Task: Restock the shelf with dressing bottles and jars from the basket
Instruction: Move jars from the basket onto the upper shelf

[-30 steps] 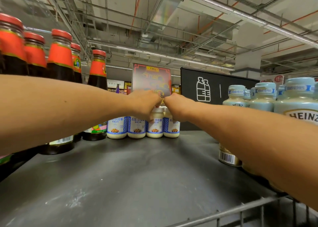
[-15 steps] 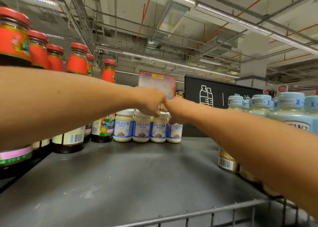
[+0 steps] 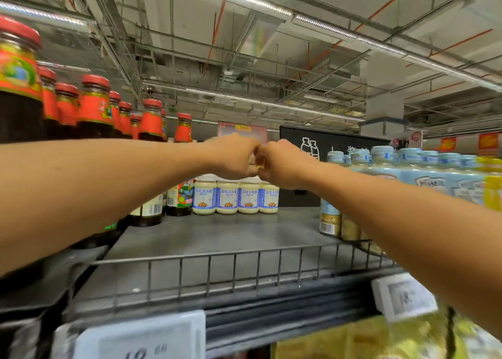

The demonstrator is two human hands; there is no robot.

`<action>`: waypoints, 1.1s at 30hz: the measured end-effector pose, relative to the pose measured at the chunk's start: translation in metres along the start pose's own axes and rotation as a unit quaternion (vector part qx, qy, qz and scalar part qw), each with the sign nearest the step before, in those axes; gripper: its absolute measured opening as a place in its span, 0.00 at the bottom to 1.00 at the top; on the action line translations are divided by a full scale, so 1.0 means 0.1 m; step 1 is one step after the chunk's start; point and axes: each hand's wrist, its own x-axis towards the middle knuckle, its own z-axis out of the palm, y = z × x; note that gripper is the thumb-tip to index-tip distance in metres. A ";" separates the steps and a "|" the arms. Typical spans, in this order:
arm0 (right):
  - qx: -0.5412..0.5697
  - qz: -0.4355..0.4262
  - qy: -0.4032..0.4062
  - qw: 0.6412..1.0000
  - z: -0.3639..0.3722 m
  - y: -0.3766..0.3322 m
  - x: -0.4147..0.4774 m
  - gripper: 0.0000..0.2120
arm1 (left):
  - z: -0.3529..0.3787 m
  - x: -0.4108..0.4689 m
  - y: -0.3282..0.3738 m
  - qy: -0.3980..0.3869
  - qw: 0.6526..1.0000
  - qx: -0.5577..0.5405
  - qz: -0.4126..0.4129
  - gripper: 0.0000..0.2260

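The grey metal shelf (image 3: pixel 217 239) carries four white dressing jars (image 3: pixel 236 198). They stand upright in a row at its back middle, side by side and touching. Left of the jars, dark sauce bottles (image 3: pixel 95 108) with red caps stand in crowded ranks, the nearest just beside the leftmost jar. Right of the jars, across a stretch of bare shelf, stand pale-blue-capped bottles (image 3: pixel 380 165), blurred at the near end. Behind the jars and to their right rises a black sign (image 3: pixel 339 144) with white bottle outlines. In front of the jars, a low wire rail (image 3: pixel 244 255) runs along the shelf's edge. Two white price tags (image 3: pixel 141 339) hang below it, too blurred to read. Directly above the jars, the left hand (image 3: pixel 231 156) and right hand (image 3: pixel 282 164) lie knuckle to knuckle over the lids. Each grip is curled, fingers turned away. Something small and yellowish shows between them, but I cannot tell whether either grip holds anything.
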 end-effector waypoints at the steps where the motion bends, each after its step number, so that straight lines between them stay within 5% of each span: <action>1: 0.017 0.003 0.017 1.000 -0.05 -0.03 -0.10 0.05 | -0.04 -0.07 0.06 0.006 1.000 -0.012 0.003 0.14; 10: 0.135 0.052 0.177 0.974 -0.69 -0.23 -1.26 0.06 | -0.55 -0.71 1.00 0.105 0.967 -0.229 0.033 0.08; 21: 0.202 0.145 0.266 0.931 -0.89 0.24 -3.11 0.03 | 0.05 -1.04 2.70 0.085 0.792 -0.597 0.095 0.09; 33: 0.231 0.323 0.269 0.878 -0.80 1.31 -5.40 0.05 | 1.13 -0.90 4.98 -0.074 0.624 -0.769 0.116 0.10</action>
